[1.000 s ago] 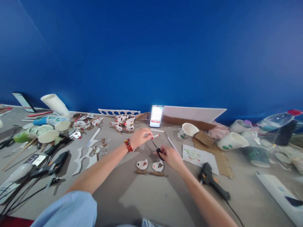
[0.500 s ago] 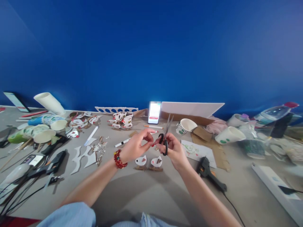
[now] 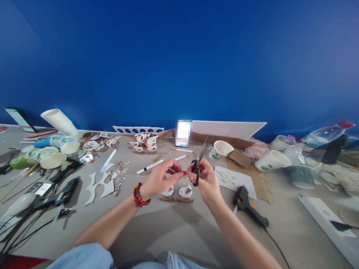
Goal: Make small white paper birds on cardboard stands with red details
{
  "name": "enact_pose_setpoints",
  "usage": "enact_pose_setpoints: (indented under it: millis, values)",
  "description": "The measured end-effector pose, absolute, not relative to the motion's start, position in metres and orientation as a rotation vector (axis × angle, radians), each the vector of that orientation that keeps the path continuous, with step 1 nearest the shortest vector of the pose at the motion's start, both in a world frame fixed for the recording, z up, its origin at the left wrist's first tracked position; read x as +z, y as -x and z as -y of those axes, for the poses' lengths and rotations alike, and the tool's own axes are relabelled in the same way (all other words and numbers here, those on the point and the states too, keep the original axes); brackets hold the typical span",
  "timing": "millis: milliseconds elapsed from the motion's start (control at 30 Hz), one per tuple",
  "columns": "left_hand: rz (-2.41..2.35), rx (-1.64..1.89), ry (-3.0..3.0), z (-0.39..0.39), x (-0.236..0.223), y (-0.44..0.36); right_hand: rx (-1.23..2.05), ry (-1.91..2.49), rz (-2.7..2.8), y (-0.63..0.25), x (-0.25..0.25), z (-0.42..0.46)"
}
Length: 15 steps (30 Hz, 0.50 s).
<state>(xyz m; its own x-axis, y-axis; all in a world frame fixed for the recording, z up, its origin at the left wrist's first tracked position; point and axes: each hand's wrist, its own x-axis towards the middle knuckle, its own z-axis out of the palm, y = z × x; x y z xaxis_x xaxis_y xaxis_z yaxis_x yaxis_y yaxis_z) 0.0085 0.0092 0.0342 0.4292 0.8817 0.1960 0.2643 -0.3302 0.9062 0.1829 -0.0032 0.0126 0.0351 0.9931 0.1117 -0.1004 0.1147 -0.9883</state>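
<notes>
My right hand (image 3: 206,181) is closed on a pair of black-handled scissors (image 3: 201,155), whose blades point up and away from me. My left hand (image 3: 161,179) is pinched at the fingertips on a small red piece (image 3: 184,173), too small to make out well. The right fingertips come up close to that same piece; whether they touch it I cannot tell. Below the hands stand two small white cut-outs with dark and reddish marks, the right one (image 3: 185,191) in plain sight and the left one (image 3: 168,192) partly covered by my left hand.
A black glue gun (image 3: 248,205) lies right of my right forearm, near a drawing on paper (image 3: 228,177). White scraps (image 3: 102,186) lie left. Markers (image 3: 150,166), a paper cup (image 3: 221,149), a propped phone (image 3: 183,134) and a stack of white cut-outs (image 3: 144,142) stand farther back.
My left hand has dropped slightly toward me and now covers part of the left cut-out. The scissors have shifted a little to the right, with their blades tilted more rightward.
</notes>
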Motion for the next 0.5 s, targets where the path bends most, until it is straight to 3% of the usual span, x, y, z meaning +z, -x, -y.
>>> enact_pose_setpoints:
  millis: [500]
  values:
    - [-1.003, 0.973, -1.73, -0.0005, 0.0309, -0.0139, 1.192, 1.048, 1.118, -0.1782, 0.0134, 0.0074]
